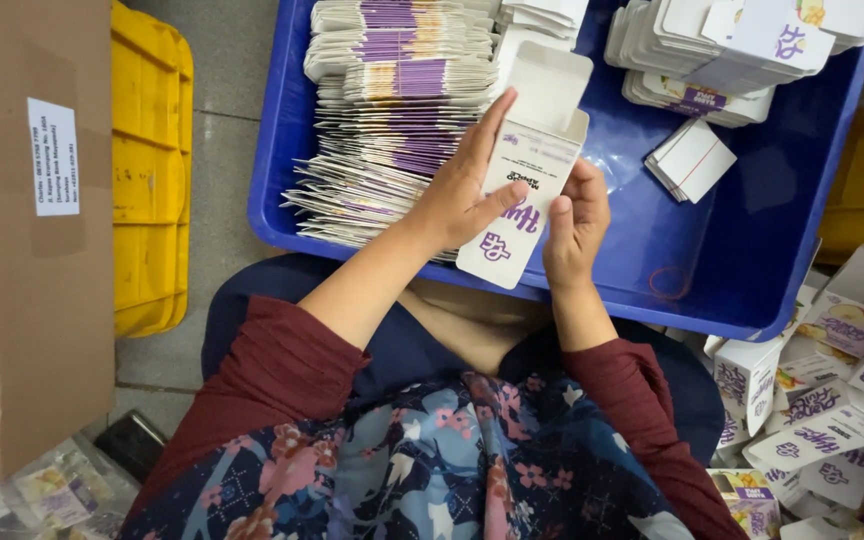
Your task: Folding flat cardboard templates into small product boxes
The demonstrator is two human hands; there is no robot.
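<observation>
Left hand [464, 190] and right hand [574, 215] are gripping a box [527, 175]; flat boxes [392, 110] are lying at ten o'clock in the bin [652, 260].

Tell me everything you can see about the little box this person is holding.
The small carton is white cardboard with purple print, a slim rectangular shape, tilted over the blue tray. Its top flap stands open at the far end. The left hand grips one long side, with fingers across the face; the right hand pinches the other.
</observation>
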